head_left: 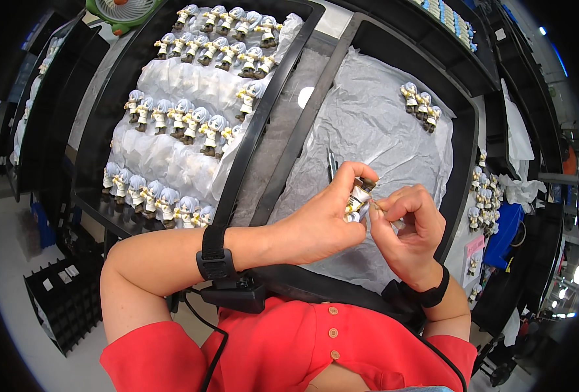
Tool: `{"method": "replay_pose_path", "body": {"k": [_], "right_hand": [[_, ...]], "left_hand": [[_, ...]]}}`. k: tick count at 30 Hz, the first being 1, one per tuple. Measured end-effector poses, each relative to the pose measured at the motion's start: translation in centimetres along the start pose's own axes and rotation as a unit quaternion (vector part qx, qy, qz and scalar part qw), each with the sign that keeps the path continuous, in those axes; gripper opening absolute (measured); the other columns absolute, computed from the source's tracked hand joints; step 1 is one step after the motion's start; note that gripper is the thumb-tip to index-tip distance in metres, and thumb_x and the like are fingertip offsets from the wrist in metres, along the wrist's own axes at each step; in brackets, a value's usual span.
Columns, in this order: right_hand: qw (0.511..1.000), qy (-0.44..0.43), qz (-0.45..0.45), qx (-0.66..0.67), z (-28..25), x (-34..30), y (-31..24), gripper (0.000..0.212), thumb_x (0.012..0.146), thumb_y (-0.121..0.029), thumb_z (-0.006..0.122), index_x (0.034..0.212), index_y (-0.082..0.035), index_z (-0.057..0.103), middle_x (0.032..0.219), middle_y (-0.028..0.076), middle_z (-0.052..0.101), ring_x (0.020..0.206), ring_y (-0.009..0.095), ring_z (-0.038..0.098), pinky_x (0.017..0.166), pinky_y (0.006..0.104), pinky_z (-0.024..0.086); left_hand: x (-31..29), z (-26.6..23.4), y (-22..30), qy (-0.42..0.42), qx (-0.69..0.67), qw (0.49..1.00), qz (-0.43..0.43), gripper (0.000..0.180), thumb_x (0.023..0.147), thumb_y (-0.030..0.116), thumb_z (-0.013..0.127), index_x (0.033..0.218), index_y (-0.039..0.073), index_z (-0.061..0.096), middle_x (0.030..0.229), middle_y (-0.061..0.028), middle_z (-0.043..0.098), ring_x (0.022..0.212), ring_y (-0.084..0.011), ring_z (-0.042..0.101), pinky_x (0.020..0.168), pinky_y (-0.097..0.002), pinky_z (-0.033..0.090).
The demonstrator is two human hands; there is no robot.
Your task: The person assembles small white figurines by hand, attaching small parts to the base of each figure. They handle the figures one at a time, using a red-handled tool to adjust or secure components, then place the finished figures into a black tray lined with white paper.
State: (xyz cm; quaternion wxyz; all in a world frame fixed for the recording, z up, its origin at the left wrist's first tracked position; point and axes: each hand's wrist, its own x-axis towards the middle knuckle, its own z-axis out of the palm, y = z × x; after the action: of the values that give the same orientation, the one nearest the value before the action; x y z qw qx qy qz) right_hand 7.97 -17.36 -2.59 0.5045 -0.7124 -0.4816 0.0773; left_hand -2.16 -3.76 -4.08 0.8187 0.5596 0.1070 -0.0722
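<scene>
A: In the head view, how many trays do you count close to the hands?
B: Two, both black with raised rims. The left tray (pixel 263 127) carries four main rows of figurines (pixel 167 201), about six or seven to a row, plus one standing apart at the right; overlaps blur the exact number. The right tray (pixel 309 117) has a small cluster (pixel 423 102), three that I can make out, near its far right corner.
A: And the materials?
B: Crumpled, whitish lining paper (pixel 381 140) in both, ridged between the rows at left, flatter and creased at right. The figurines look smooth and moulded: pale rounded hair, white clothes, dark boots. One slim dark tool (pixel 332 166) lies on the right-hand paper. Two black wristbands (pixel 215 255), one per arm; three round buttons (pixel 333 333) down a red shirt (pixel 270 343).
A: Where's the figurine being handled?
B: The held figurine (pixel 359 198) is over the right tray, clasped between the left hand's (pixel 328 219) thumb and fingers, tilted, boots upward and head toward the body.
A: The right hand (pixel 415 232)?
B: Thumb and forefinger come together just beside it. Whether they grasp some small part, I can't tell.
</scene>
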Motion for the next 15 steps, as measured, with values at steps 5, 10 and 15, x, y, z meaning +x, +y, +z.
{"method": "replay_pose_path", "body": {"k": [5, 10, 15], "right_hand": [[1.000, -0.003, 0.006, -0.009, 0.01, 0.03, -0.01, 0.021, 0.066, 0.009, 0.067, 0.071, -0.002, 0.050, 0.069, 0.007, 0.056, 0.065, 0.015, 0.061, 0.056, 0.0240, 0.046], [1.000, -0.010, -0.013, -0.025, 0.07, 0.09, 0.33, 0.021, 0.065, 0.009, 0.067, 0.071, -0.003, 0.050, 0.068, 0.007, 0.055, 0.064, 0.015, 0.060, 0.054, 0.0238, 0.046], [1.000, -0.002, -0.010, -0.009, 0.14, -0.05, 0.45, 0.020, 0.064, 0.009, 0.066, 0.071, -0.002, 0.051, 0.068, 0.007, 0.055, 0.062, 0.014, 0.058, 0.054, 0.0243, 0.046]], "left_hand": [[-0.05, 0.00, 0.25, -0.001, -0.003, 1.000, -0.004, 0.055, 0.076, -0.002, 0.051, 0.125, 0.008, 0.029, 0.106, -0.0056, 0.044, 0.089, -0.0088, 0.043, 0.074, -0.0231, 0.039], [-0.02, 0.09, 0.15, 0.000, 0.004, 1.000, -0.004, 0.056, 0.075, -0.003, 0.051, 0.125, 0.008, 0.029, 0.105, -0.0055, 0.044, 0.088, -0.0090, 0.043, 0.073, -0.0225, 0.039], [-0.08, 0.10, 0.46, -0.008, -0.002, 1.000, -0.005, 0.056, 0.074, -0.004, 0.050, 0.125, 0.008, 0.029, 0.106, -0.0060, 0.044, 0.089, -0.0098, 0.043, 0.073, -0.0230, 0.039]]}}
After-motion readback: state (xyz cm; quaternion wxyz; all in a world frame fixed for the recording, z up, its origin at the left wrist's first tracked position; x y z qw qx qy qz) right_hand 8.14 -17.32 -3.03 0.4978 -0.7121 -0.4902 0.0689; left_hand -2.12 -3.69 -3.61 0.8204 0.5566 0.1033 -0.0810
